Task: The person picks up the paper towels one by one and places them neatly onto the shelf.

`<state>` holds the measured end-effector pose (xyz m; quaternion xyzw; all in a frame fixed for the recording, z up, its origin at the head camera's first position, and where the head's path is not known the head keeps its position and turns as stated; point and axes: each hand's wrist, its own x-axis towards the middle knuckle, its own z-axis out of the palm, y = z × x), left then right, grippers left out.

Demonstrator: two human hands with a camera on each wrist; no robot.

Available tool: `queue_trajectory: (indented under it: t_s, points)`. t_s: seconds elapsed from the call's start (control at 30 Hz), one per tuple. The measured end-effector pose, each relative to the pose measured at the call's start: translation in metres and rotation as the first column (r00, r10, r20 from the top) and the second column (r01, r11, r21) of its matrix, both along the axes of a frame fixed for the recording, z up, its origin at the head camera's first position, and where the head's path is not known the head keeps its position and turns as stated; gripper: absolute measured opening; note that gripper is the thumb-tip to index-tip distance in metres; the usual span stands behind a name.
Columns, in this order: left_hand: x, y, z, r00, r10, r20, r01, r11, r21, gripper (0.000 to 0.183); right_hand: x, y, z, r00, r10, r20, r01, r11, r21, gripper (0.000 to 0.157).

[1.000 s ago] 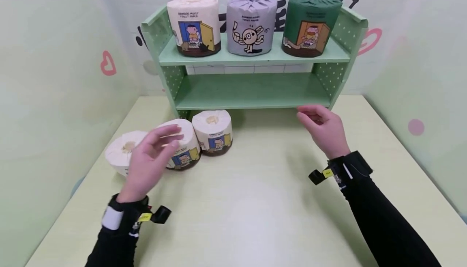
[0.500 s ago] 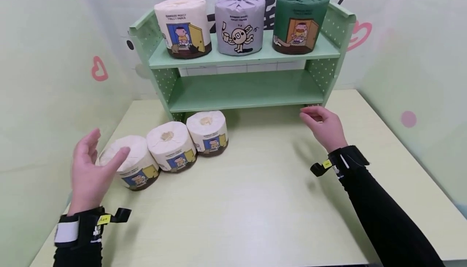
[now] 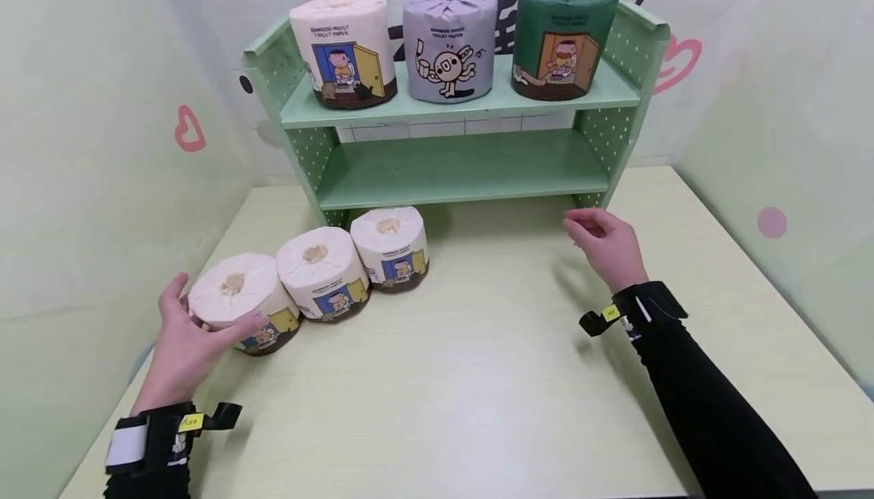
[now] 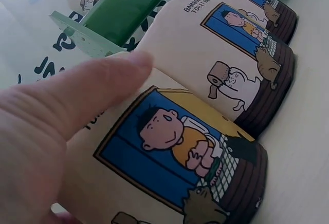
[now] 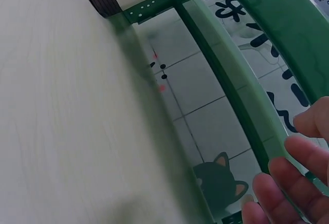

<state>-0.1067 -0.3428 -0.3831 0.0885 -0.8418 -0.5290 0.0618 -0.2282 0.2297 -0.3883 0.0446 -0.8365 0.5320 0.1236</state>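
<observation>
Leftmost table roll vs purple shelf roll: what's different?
The leftmost table roll is white with a dark base band; the purple roll has no such band. The leftmost table roll's top shows a central hollow; the purple roll's is gathered in pleats. The left hand holds the leftmost table roll; no hand touches the purple roll, on the upper shelf. Both stand upright and carry a cartoon.

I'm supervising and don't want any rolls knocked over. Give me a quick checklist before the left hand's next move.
1. Leftmost roll upright on the table: ok.
2. Left hand placed about it: ok, thumb at the near side, fingers at the outer side.
3. Firm hold: cannot tell; some fingers are hidden.
4. Clear of the middle roll: not ok, the two look in contact.
5. Right hand holding nothing: ok.
</observation>
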Motion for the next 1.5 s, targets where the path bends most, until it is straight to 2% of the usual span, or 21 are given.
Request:
queue_trajectory:
  t_s: [0.1, 0.23, 0.47, 0.6, 0.7, 0.87, 1.1, 1.23, 1.37, 1.5]
  points:
    - [0.004, 0.000, -0.004, 1.000, -0.026, 0.008, 0.025, 1.000, 0.015, 0.123, 0.001, -0.001, 0.000, 1.000, 0.011, 0.009, -0.011, 1.000, -0.012, 0.035]
    - [0.005, 0.000, -0.012, 0.999, -0.032, -0.023, 0.032, 0.999, 0.037, 0.114, 0.000, -0.003, -0.002, 0.999, 0.023, 0.022, -0.023, 0.999, -0.025, 0.035]
    - [0.007, -0.004, -0.017, 0.997, 0.037, -0.071, -0.035, 0.999, 0.036, 0.104, 0.000, -0.002, -0.010, 0.999, 0.027, 0.022, -0.026, 0.999, -0.040, 0.033]
    - [0.010, -0.009, -0.014, 0.989, 0.083, -0.125, -0.070, 0.992, 0.105, 0.092, 0.000, -0.001, -0.014, 0.999, 0.029, 0.029, -0.028, 0.999, -0.043, 0.033]
    - [0.011, -0.010, -0.005, 0.977, 0.106, -0.184, -0.073, 0.981, 0.180, 0.085, 0.000, -0.001, -0.015, 0.999, 0.030, 0.027, -0.028, 0.998, -0.050, 0.033]
    - [0.015, -0.007, 0.015, 0.957, 0.128, -0.260, -0.062, 0.967, 0.247, 0.081, -0.001, 0.001, -0.016, 0.999, 0.029, 0.026, -0.027, 0.998, -0.058, 0.036]
    - [0.010, 0.004, 0.046, 0.911, 0.089, -0.402, 0.077, 0.922, 0.379, 0.073, -0.002, 0.003, -0.018, 0.999, 0.024, 0.036, -0.022, 0.997, -0.072, 0.038]
    - [0.005, 0.018, 0.065, 0.896, 0.036, -0.443, 0.139, 0.924, 0.357, 0.069, -0.001, 0.003, -0.019, 0.999, 0.024, 0.046, -0.020, 0.996, -0.085, 0.037]
    - [0.001, 0.035, 0.084, 0.883, -0.056, -0.467, 0.223, 0.924, 0.312, 0.069, -0.001, 0.003, -0.021, 0.998, 0.029, 0.062, -0.023, 0.996, -0.089, 0.036]
    - [-0.006, 0.049, 0.097, 0.868, -0.121, -0.482, 0.286, 0.915, 0.284, 0.068, 0.000, 0.004, -0.023, 0.997, 0.033, 0.073, -0.027, 0.996, -0.084, 0.035]
